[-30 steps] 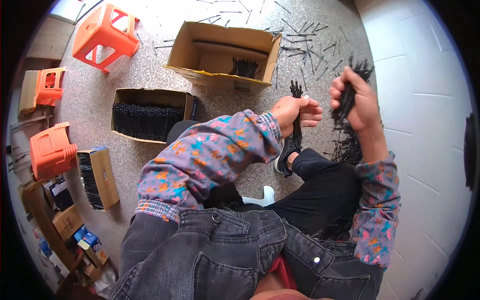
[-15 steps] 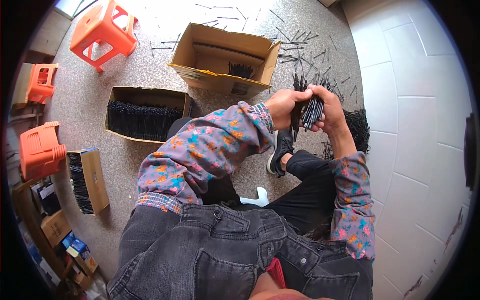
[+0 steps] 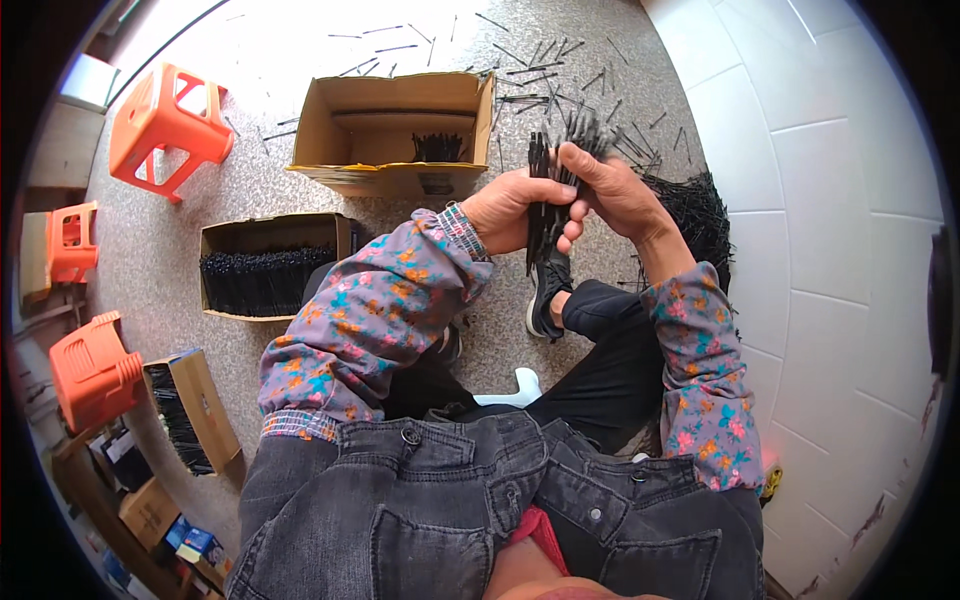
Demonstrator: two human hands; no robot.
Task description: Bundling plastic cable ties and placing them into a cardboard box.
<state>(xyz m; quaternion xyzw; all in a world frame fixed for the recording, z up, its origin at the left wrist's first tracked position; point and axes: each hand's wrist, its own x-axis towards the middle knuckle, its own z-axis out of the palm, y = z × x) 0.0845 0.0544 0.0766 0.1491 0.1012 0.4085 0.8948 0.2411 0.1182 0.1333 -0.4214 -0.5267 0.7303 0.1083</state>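
Observation:
Above the floor, my left hand (image 3: pixel 507 208) is closed around an upright bundle of thin black sticks (image 3: pixel 541 240), the thumb lying across it. Close against it, my right hand (image 3: pixel 622 195) is closed on more thin black sticks (image 3: pixel 583 130), whose upper ends are smeared by motion. The two bundles nearly merge, and the right fingers partly hide their lower ends. Beyond my left hand stands an open cardboard box (image 3: pixel 385 180) with a small cluster of black sticks (image 3: pixel 437 148) standing inside. What kind of sticks they are cannot be made out.
A second carton (image 3: pixel 262 318), left, is packed with upright black sticks; a third (image 3: pixel 205 400) holds more. Loose sticks (image 3: pixel 530 69) litter the far floor. A big heap (image 3: pixel 695 215) lies by the white wall (image 3: pixel 830 250). Orange stools (image 3: pixel 145 125) stand left.
Both hands have shifted left with the sticks, relative to my body. The right-hand sticks have gone from slanted and apart to close against the left bundle. The view has also shifted.

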